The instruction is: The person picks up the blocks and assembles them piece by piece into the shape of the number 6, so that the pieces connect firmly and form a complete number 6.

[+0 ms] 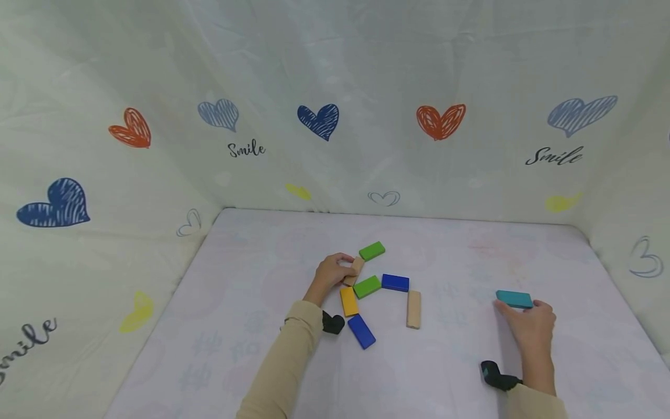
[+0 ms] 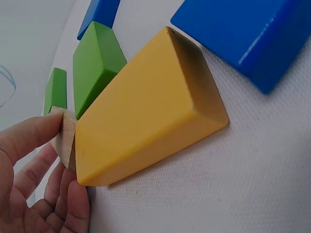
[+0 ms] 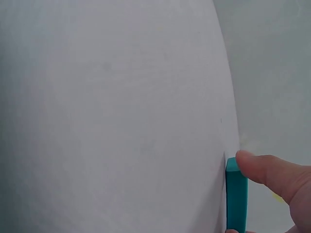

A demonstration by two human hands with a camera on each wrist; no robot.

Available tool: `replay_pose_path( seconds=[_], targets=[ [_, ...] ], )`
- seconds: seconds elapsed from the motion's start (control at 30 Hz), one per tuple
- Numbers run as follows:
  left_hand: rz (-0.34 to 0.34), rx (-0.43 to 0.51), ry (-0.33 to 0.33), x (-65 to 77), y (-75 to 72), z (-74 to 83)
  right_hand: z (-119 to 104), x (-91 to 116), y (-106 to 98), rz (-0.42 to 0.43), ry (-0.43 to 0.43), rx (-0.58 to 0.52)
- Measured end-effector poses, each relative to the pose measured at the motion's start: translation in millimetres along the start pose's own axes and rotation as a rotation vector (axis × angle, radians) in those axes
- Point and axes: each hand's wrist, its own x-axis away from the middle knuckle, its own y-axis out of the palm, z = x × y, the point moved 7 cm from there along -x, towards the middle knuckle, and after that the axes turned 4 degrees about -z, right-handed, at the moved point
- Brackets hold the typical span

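Several flat rectangular blocks form a branching figure on the white table. My left hand [image 1: 332, 272] pinches a plain wooden block [image 1: 358, 266], its thumb and fingers on either side, between a far green block [image 1: 372, 251] and a yellow block [image 1: 349, 301]. In the left wrist view that wooden block [image 2: 68, 141] lies against the end of the yellow block [image 2: 141, 107]. Off to the right, my right hand [image 1: 533, 329] grips a teal block [image 1: 515, 299] by its ends. The right wrist view shows the thumb [image 3: 265, 170] on one end of the teal block [image 3: 236, 199].
Around the left hand lie a second green block [image 1: 367, 287], a blue block [image 1: 395, 283], another blue block [image 1: 361, 331] and a wooden block [image 1: 413, 309]. A printed cloth [image 1: 377, 70] hangs behind the table. Dark wrist cameras sit at both cuffs.
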Motion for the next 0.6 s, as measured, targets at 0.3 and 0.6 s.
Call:
replay_pose_path(
  seconds=[0.3, 0.6],
  targets=[
    [-0.003, -0.001, 0.013, 0.1, -0.6, -0.6, -3.6, 4.1, 1.3, -0.019, 0.024, 0.017],
    [-0.008, 0.003, 0.007, 1.0, -0.3, 1.1, -5.0, 5.6, 0.2, -0.023, 0.028, 0.076]
  ],
)
